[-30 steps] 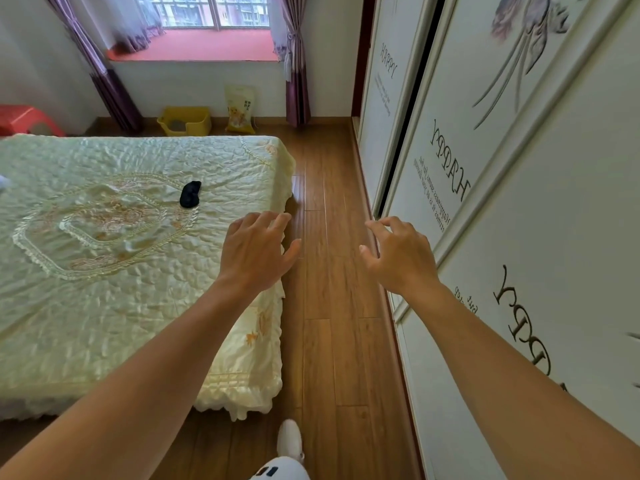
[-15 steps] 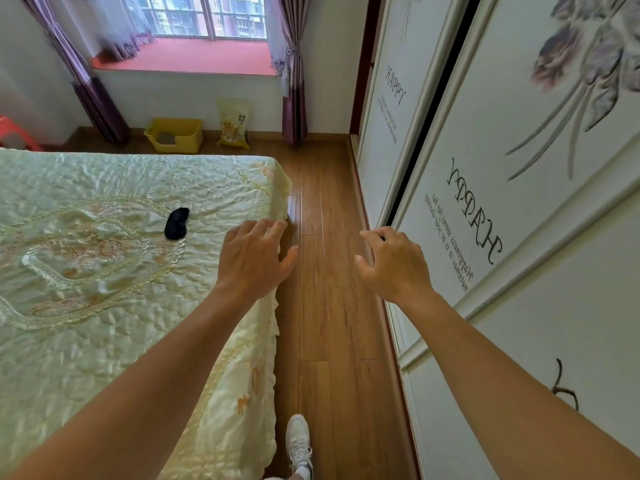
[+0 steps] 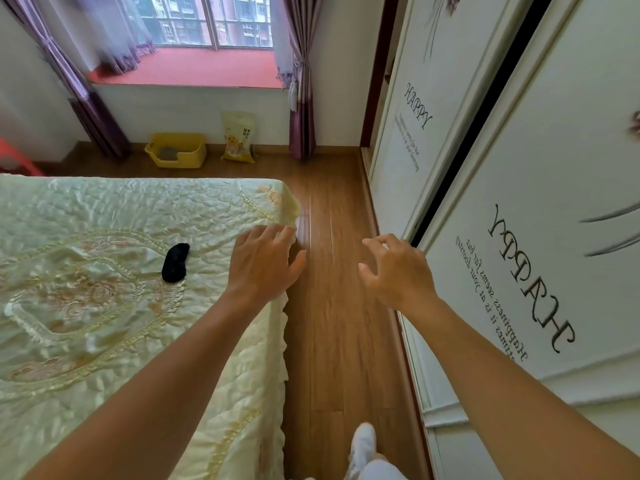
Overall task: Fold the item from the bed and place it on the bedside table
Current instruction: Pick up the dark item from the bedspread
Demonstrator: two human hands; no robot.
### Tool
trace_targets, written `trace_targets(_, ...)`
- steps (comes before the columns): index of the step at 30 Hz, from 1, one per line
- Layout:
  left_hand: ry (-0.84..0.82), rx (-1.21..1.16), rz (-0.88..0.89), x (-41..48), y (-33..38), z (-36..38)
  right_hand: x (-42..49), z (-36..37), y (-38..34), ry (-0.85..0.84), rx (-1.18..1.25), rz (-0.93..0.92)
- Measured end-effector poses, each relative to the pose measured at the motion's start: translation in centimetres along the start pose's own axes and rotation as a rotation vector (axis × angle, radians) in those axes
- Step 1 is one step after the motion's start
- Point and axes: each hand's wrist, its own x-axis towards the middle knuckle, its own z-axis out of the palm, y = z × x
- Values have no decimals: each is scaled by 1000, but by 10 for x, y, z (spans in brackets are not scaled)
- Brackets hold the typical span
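A small dark item (image 3: 175,262), a crumpled black cloth, lies on the pale yellow quilted bed (image 3: 104,306) near its right side. My left hand (image 3: 263,263) hovers over the bed's right edge, fingers spread, empty, a short way right of the dark item. My right hand (image 3: 394,268) is held out over the wooden floor beside the wardrobe, fingers apart, holding nothing. No bedside table is in view.
A white sliding wardrobe (image 3: 519,202) with "HAPPY" lettering lines the right side. A narrow strip of wooden floor (image 3: 339,341) runs between it and the bed. By the window wall stand a yellow bin (image 3: 176,150) and a yellow bag (image 3: 239,136). My white shoe (image 3: 362,445) shows below.
I have stepped forward along the bed; the dark item and the window wall are closer. Both hands stay outstretched, open and empty.
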Motion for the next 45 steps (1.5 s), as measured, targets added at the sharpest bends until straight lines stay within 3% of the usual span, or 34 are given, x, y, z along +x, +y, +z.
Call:
trace_targets(16,-42,22,-94,260,8,85,277,23,102,-46,-21,-129)
trace_targets(25,-56,75,-160,361,-20,112,400,35,109,-29,16,-209)
trace_targets(34,-70,44,-250,443,-85,153,523,74,76,-93,51,-262)
trace_targets(45,-90,10,-456,523,-227,180,699,114,-48,-164,25,-422)
